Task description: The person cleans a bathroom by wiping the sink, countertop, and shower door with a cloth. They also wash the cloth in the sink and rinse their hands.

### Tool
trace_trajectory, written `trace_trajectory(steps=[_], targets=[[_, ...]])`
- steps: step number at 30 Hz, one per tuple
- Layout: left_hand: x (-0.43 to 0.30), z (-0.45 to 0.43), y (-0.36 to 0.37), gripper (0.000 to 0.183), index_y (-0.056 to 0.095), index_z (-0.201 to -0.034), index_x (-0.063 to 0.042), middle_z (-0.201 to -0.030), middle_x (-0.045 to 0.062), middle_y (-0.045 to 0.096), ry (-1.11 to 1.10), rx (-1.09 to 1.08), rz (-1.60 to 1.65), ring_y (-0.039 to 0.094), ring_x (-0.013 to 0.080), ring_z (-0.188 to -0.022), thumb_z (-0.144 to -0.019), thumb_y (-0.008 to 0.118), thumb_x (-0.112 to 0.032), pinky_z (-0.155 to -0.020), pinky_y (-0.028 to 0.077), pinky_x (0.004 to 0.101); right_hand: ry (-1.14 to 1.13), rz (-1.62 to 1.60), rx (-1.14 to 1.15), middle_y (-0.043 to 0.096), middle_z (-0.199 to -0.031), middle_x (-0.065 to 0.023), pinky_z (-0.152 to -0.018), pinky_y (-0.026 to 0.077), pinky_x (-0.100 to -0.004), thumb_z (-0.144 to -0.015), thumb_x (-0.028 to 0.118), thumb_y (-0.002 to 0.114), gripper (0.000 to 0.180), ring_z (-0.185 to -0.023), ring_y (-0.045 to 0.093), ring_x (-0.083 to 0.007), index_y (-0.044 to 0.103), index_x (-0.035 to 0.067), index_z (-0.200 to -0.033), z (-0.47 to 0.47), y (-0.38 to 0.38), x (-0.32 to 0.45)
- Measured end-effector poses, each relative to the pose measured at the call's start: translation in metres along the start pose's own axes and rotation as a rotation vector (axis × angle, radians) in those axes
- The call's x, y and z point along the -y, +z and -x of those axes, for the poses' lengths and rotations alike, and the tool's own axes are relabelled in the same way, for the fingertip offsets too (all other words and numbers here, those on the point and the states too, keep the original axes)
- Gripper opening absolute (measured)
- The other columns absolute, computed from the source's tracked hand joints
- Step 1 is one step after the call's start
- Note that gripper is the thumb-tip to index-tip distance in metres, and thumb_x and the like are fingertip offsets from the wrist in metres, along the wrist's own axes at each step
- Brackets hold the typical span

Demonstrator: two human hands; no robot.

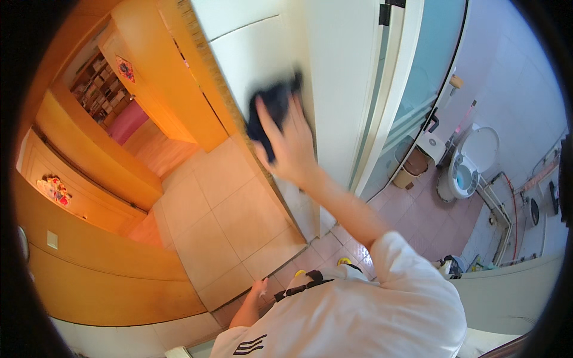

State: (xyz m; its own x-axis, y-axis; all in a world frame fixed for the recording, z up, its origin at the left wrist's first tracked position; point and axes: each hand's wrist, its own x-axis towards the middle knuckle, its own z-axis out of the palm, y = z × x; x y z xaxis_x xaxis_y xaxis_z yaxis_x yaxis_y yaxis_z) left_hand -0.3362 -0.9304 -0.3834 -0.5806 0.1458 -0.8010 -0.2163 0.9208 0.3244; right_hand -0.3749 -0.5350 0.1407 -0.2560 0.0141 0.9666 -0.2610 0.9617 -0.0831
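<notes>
With my right hand [291, 138] I press a dark cloth [271, 107] against the white tiled wall [241, 53], next to a white door frame [340, 89]. The cloth and fingertips are blurred. My fingers spread over the cloth, and part of it bunches under the palm. Low beside my body hangs my left hand [259, 288], apart from the wall. Its fingers are small and partly turned away, so whether it holds anything is unclear.
Right of the frame, a frosted glass door [429, 58] borders a bathroom with a toilet [463, 174] and a brown bin [409, 168]. A floor threshold [264, 282] runs near my feet. Leftward are an orange wooden door [152, 76] and a hallway of beige tiles [233, 215].
</notes>
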Motion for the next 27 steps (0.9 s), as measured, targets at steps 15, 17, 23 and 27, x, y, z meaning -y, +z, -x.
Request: trace_trajectory(steps=[15,17,23,27], targets=[[-0.016,0.001,0.037,0.055,0.065,-0.090,0.004,-0.086,0.021,0.065,0.158,0.027,-0.085,0.062,0.0326,-0.081,-0.095,0.043,-0.046,-0.072,0.048,0.0408,0.401,-0.107,0.400,0.041,-0.127,-0.0382,-0.102,0.033,-0.0569,-0.077,0.019,0.064,0.060,-0.119,0.039,-0.0549,0.049,0.010,-0.134,0.143,0.008,0.008],[-0.035,0.012,0.042,0.054,0.066,-0.094,0.004,-0.094,0.027,0.064,0.151,0.048,-0.155,0.062,0.0399,-0.093,-0.095,0.042,-0.044,-0.081,0.047,0.0442,0.452,-0.138,0.412,0.046,-0.124,-0.0343,-0.094,0.042,-0.0494,-0.079,0.015,0.064,0.055,-0.113,0.048,-0.0488,0.050,0.011,-0.132,0.198,0.007,0.003],[-0.104,0.029,0.037,0.043,0.065,-0.104,-0.003,-0.097,0.016,0.064,0.230,0.189,-0.299,0.060,0.0308,-0.086,-0.096,0.043,-0.038,-0.076,0.048,0.0372,0.851,-0.706,0.227,0.064,-0.097,-0.0179,-0.074,0.047,-0.0369,-0.088,0.016,0.057,0.030,-0.082,0.061,-0.0305,0.061,0.003,-0.114,0.210,-0.043,0.000],[-0.245,0.082,0.041,0.057,0.051,-0.131,-0.007,-0.122,0.007,0.060,0.209,0.347,0.293,0.058,0.0265,-0.109,-0.096,0.040,-0.051,-0.091,0.045,0.0389,1.965,-1.373,0.076,0.068,-0.088,-0.0108,-0.070,0.049,-0.0288,-0.087,0.032,0.054,0.033,-0.074,0.063,-0.0223,0.065,0.003,-0.100,0.252,-0.080,-0.018]])
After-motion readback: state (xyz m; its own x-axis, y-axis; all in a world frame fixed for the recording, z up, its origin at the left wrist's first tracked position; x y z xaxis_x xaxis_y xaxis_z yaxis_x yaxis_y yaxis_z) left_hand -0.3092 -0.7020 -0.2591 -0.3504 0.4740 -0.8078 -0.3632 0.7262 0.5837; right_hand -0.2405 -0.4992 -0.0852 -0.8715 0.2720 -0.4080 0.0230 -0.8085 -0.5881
